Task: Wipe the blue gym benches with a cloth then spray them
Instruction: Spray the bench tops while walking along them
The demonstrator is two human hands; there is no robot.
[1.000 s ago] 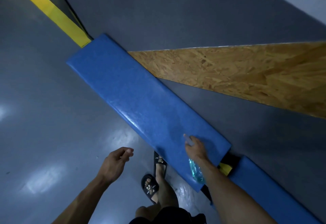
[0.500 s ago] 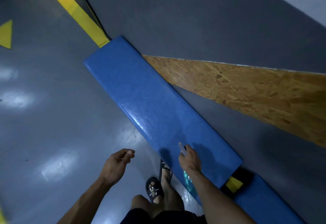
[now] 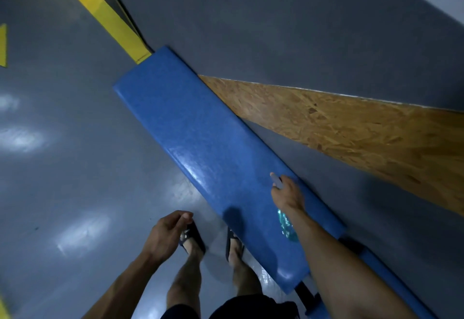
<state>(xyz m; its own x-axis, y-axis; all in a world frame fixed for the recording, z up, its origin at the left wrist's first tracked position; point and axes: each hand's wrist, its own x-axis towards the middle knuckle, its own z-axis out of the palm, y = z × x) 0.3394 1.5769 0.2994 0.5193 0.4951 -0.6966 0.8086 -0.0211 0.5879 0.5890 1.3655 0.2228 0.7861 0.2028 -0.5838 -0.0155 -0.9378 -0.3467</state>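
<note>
Gripping a spray bottle (image 3: 286, 227), the right hand (image 3: 288, 194) has travelled further along the blue counter (image 3: 200, 143), suggesting spraying continues, while the left hand (image 3: 167, 234) hangs loosely curled, empty.

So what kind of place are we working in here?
Probably a gym or training hall: a long blue padded bench, grey floor with yellow markings, and a chipboard panel beside it.

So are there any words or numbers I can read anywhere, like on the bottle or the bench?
None can be read.
The spray bottle in the right hand: mostly hidden, no label showing.
The blue bench: plain, no writing.
The yellow shapes on the floor: only painted marks, no letters.
</note>
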